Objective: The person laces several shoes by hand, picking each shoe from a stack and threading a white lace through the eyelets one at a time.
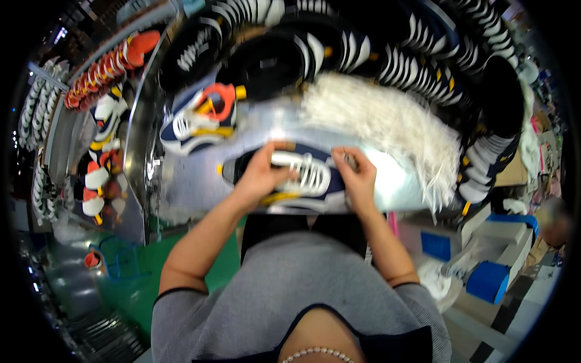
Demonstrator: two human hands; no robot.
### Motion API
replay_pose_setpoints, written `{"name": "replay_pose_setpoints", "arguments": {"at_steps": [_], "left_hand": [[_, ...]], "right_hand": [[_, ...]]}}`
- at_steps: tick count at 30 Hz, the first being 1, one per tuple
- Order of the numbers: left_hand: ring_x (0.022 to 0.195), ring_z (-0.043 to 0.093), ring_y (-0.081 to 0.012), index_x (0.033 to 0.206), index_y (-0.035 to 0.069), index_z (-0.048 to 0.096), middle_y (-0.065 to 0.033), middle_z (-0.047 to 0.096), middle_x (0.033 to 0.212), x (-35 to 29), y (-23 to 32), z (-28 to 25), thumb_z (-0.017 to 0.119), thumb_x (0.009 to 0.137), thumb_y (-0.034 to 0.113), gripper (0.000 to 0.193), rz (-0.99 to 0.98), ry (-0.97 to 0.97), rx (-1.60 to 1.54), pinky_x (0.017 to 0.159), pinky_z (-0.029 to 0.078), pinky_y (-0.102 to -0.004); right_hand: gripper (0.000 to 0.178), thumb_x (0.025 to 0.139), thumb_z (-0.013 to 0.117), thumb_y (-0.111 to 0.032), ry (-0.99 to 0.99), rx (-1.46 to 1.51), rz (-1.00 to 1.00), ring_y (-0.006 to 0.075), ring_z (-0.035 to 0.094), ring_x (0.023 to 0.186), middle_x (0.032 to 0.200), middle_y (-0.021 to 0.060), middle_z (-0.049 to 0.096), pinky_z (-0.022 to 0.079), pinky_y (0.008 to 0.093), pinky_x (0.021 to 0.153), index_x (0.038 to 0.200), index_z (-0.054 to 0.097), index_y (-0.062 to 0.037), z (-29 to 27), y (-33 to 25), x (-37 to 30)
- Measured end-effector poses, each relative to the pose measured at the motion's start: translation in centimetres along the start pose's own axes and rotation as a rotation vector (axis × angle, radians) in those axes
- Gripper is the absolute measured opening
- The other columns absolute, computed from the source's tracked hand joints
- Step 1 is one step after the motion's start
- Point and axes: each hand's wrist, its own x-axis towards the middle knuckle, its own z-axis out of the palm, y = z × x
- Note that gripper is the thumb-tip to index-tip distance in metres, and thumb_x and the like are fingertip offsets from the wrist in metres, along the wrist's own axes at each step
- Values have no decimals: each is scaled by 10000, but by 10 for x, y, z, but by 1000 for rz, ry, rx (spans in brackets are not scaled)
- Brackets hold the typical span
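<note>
- steadying the shoe [318, 149], mid-frame, suits your half-curled left hand [260, 174], gripping its upper.
- your right hand [357, 172] has fingertips nearly meeting; i cannot tell whether they hold anything.
- best draw the laces [311, 177] flat and evenly snug.

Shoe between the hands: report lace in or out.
In, at least partly: white lace rows cross the navy shoe; cannot tell if fully.
</note>
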Motion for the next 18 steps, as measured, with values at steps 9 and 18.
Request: {"name": "replay_pose_setpoints", "arguments": {"at_steps": [9, 18], "left_hand": [[939, 625, -123, 1305, 28, 495, -73, 638, 1047, -6, 21, 16, 748, 827, 18, 540, -49, -5, 110, 860, 508, -271], [816, 597, -96, 1327, 49, 489, -48, 635, 912, 8, 11, 8, 586, 1001, 225, 383, -2, -52, 150, 731, 472, -226]], "right_hand": [[314, 668, 730, -39, -258, -552, -602, 208, 636, 605, 737, 7, 631, 473, 325, 510, 964, 692, -139, 17, -14, 4], [215, 729, 707, 19, -306, -215, -501, 207, 600, 529, 634, 43, 597, 442, 305, 473, 918, 708, -83, 15, -15, -6]]}}
